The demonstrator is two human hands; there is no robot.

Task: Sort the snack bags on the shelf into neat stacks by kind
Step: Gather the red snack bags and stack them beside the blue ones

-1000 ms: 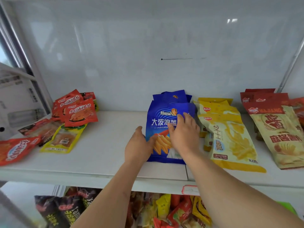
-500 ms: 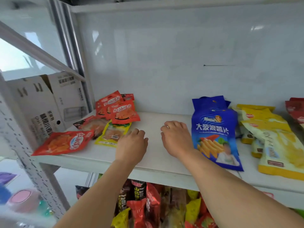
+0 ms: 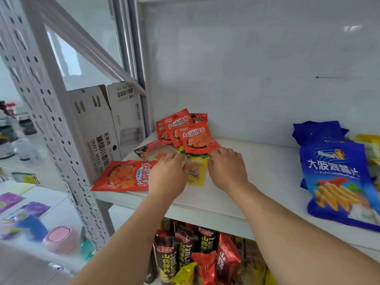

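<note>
A yellow snack bag (image 3: 197, 175) lies flat on the white shelf (image 3: 257, 177), its top tucked under a red bag (image 3: 199, 139). My left hand (image 3: 167, 177) rests on its left edge and my right hand (image 3: 227, 168) on its right edge, fingers bent onto the bag. Two more red bags (image 3: 174, 128) lean behind. A large red bag (image 3: 123, 176) lies at the shelf's left front corner. A clear-fronted dark bag (image 3: 152, 151) lies under my left fingers. The blue chip bags (image 3: 337, 177) are stacked at the right.
Yellow bags (image 3: 373, 149) peek in at the far right edge. A perforated metal upright (image 3: 61, 124) and white cartons (image 3: 107, 128) border the shelf's left side. The lower shelf holds several dark, red and yellow bags (image 3: 197, 251). A side table with small items (image 3: 30, 212) stands left.
Both hands left the blue bag stack and moved left across the shelf to the yellow bag. The view swung left with them.
</note>
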